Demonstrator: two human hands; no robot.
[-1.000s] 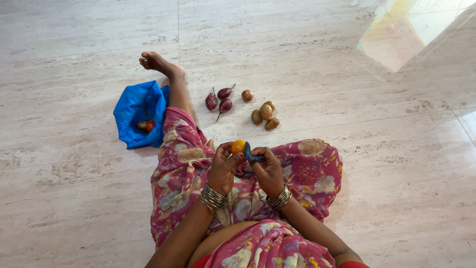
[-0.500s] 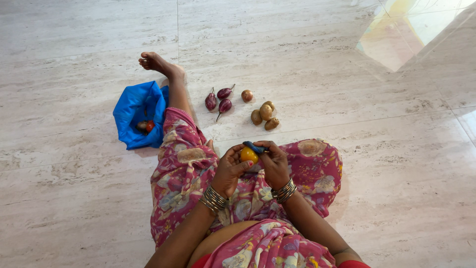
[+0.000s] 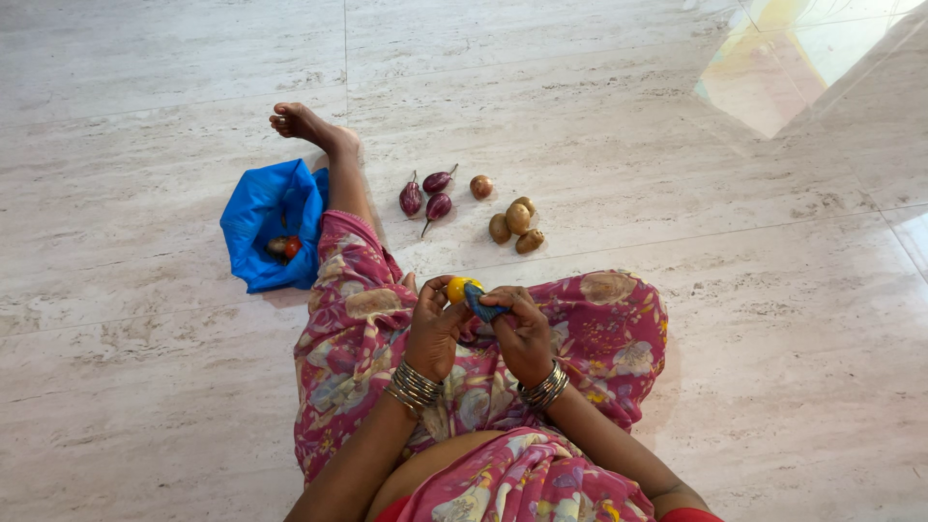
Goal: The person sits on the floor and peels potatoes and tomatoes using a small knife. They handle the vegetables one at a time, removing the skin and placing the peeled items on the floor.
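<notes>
Head view: our left hand (image 3: 432, 327) fingers pinch a small yellow-orange fruit (image 3: 458, 289), likely light, smooth and slippery, while our right hand (image 3: 523, 332) fingers grip a blue tool (image 3: 482, 304) against it.

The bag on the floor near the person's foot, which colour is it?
The bag is bright blue; the head view shows it plainly.

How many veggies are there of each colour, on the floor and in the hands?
Purple eggplants: 3
Brown potatoes: 4
Reddish-brown onion: 1
Yellow-orange round one, held in the left hand while the right hand holds a blue tool against it: 1
Seen inside the blue bag, red and brownish: 2; more may be hidden
Total in view: 11
</notes>
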